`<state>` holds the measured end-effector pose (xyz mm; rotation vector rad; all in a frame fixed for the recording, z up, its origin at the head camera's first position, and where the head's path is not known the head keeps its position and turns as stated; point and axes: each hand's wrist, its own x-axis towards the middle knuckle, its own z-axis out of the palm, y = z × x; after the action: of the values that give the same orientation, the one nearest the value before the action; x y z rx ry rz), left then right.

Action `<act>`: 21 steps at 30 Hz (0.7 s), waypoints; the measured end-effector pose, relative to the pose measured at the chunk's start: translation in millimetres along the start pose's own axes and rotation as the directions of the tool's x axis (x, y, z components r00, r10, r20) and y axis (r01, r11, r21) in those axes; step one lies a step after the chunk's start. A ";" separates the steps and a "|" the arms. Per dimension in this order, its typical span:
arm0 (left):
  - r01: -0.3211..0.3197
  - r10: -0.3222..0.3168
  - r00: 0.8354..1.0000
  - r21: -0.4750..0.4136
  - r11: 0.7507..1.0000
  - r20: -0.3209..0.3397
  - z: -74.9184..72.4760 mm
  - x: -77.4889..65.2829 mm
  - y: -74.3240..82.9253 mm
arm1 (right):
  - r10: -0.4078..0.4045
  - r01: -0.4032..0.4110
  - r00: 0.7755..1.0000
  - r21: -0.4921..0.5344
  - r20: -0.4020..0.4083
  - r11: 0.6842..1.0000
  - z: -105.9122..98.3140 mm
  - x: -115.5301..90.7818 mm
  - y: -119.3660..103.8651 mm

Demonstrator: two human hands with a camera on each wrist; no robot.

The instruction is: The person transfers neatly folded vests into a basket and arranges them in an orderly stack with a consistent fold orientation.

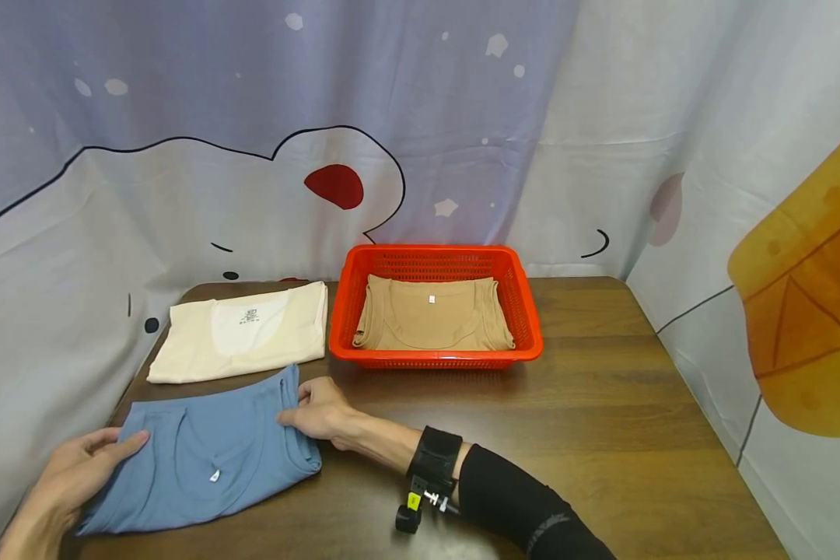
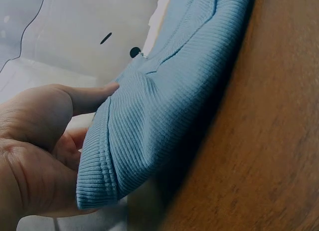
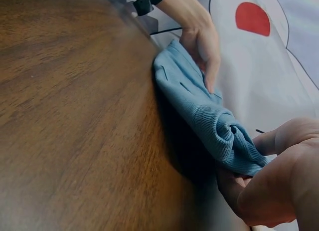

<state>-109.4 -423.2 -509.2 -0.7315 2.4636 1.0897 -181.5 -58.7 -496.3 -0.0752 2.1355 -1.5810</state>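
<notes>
A folded blue ribbed garment (image 1: pixel 217 451) with a small white neck label lies at the front left of the table. My left hand (image 1: pixel 87 470) pinches its left edge, thumb on top and the other fingers underneath. On the opposite side my right hand (image 1: pixel 325 412) grips the right edge between thumb and fingers. Close up in the left wrist view, the blue garment (image 2: pixel 149 116) has its hemmed edge lifted off the wood. In the right wrist view the folded layers (image 3: pixel 227 136) bunch beside the right hand (image 3: pixel 279 176), with a dark gap beneath the cloth.
Behind the blue garment lies a folded cream garment (image 1: pixel 189 334) with dark print. A red plastic basket (image 1: pixel 525 311) stands at the back middle, holding a folded tan garment (image 1: pixel 430 311). A patterned curtain (image 1: pixel 462 101) hangs behind and beside the brown wooden table (image 1: pixel 602 435).
</notes>
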 end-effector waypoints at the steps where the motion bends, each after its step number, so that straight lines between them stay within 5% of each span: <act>1: -0.005 0.005 1.000 0.006 1.000 -0.003 -0.9 -0.9 1.2 | -0.001 0.001 1.000 -0.004 -0.003 1.000 -1.0 -0.8 -0.9; 10: -0.112 0.113 0.993 0.021 0.993 -0.036 -9.3 -9.8 13.8 | -0.083 0.082 0.996 -0.036 -0.022 0.996 -11.5 -10.9 -10.9; 21: -0.186 0.183 0.978 -0.025 0.982 -0.097 -9.1 -20.3 27.8 | -0.181 0.181 0.983 0.046 0.005 0.982 -26.0 -19.7 -26.5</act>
<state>-110.2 -407.8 -477.0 -0.5854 2.6426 1.1911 -180.8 -38.1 -459.8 -0.2683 2.1350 -1.7265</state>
